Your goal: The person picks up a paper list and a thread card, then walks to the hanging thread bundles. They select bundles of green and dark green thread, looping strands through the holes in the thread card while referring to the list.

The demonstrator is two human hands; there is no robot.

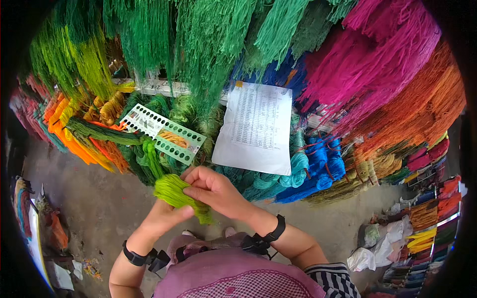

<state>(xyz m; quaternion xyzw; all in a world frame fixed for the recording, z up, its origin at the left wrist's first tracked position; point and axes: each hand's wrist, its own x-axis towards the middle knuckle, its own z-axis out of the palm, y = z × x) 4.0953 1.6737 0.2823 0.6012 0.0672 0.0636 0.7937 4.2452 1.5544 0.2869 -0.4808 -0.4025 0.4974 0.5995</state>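
Observation:
A lime-green skein of yarn [171,190] is bunched between my two hands, just in front of my body. My left hand [166,214] supports it from below and the left, its thumb lying along the yarn and its other fingers hidden. With thumb and fingers pressed together, my right hand [212,188] pinches the skein from the right. Just beyond my hands, a perforated card [194,148] with a small tan strand sample lies on the hanging yarn. Bright green yarn [153,158] and a dark green skein [102,131] run beside the card.
A printed paper sheet [256,129] rests on the rack, right of the card. Green yarn bundles [208,39] hang overhead, with magenta yarn [372,59] and orange yarn [417,99] to the right. Blue skeins [323,161] hang below the sheet. Plastic bags [382,243] sit at lower right.

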